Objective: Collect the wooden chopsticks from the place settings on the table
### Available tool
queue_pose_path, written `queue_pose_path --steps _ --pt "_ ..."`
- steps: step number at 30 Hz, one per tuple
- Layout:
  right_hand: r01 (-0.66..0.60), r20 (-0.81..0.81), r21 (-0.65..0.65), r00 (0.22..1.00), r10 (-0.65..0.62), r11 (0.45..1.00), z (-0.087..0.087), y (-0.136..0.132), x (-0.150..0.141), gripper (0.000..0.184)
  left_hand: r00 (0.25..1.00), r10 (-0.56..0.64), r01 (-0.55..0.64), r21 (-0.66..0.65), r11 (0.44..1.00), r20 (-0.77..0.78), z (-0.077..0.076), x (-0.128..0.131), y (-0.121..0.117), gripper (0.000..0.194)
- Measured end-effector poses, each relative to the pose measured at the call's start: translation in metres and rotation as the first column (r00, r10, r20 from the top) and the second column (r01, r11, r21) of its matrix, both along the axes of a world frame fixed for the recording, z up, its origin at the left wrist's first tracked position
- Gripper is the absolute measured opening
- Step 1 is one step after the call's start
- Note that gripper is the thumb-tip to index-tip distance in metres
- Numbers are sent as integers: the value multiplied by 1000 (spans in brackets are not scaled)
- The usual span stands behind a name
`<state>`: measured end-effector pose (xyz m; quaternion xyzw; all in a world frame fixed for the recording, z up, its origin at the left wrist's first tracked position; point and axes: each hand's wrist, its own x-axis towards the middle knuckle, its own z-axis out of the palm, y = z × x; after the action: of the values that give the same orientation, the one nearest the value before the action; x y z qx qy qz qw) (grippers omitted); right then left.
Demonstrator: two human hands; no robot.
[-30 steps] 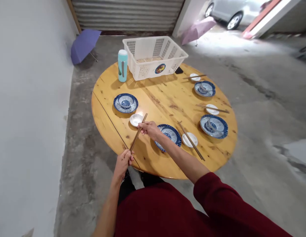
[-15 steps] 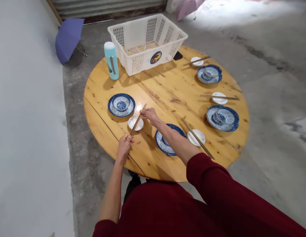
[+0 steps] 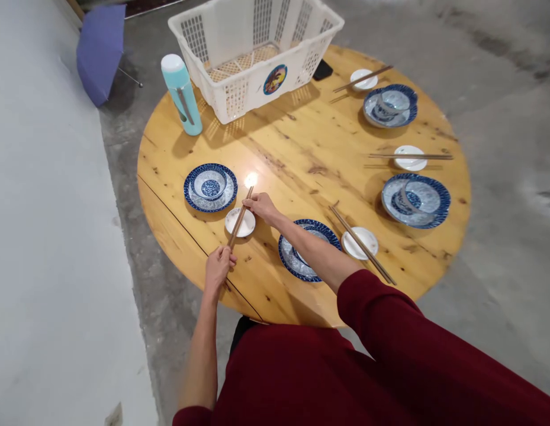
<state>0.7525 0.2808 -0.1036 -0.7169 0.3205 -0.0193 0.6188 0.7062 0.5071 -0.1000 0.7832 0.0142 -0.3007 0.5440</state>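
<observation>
The left hand (image 3: 218,265) pinches the near end of a pair of thin brown wooden chopsticks (image 3: 240,218), with its fingers closed tight on them. The right hand (image 3: 260,205) holds the far end, with fingers curled around the sticks. The chopsticks lie across a small round white dish (image 3: 247,227). Half a second ago they were held a bit higher over the dish; now they sit lower, right on it. The hands have moved very little, but the view has tipped down and come closer to the table.

The round yellow wooden table (image 3: 301,148) is smooth and shiny, with dark knots and lines in the wood. Under the right arm sits a blue and white patterned plate (image 3: 287,260). Just beside it is another small white dish (image 3: 369,238) with chopsticks laid over it. To the left is a blue patterned plate with a little bowl (image 3: 209,187) on it.

Farther away are two more blue plates (image 3: 415,200) and white dishes with chopsticks. At the far side stand a tall light blue bottle with a white cap (image 3: 181,94) and a big white plastic basket (image 3: 255,49) full of small holes. A purple umbrella (image 3: 98,48) lies on the grey floor.
</observation>
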Motion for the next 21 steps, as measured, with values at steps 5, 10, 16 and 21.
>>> queue_pose_path --steps 5,10,16,21 --pt "-107 -82 -276 993 87 955 17 0 -4 39 988 -92 58 255 965 122 12 2 1 37" --pt "-134 -129 -498 988 79 857 43 -4 -29 41 954 -12 -89 320 943 300 31 4 -10 28" --pt "35 216 -435 974 67 900 74 10 -123 26 838 -179 -96 462 882 515 35 3 -15 39" --pt "-56 233 -209 967 106 976 67 56 -204 24 793 -247 -86 503 860 557 34 -6 -12 44"
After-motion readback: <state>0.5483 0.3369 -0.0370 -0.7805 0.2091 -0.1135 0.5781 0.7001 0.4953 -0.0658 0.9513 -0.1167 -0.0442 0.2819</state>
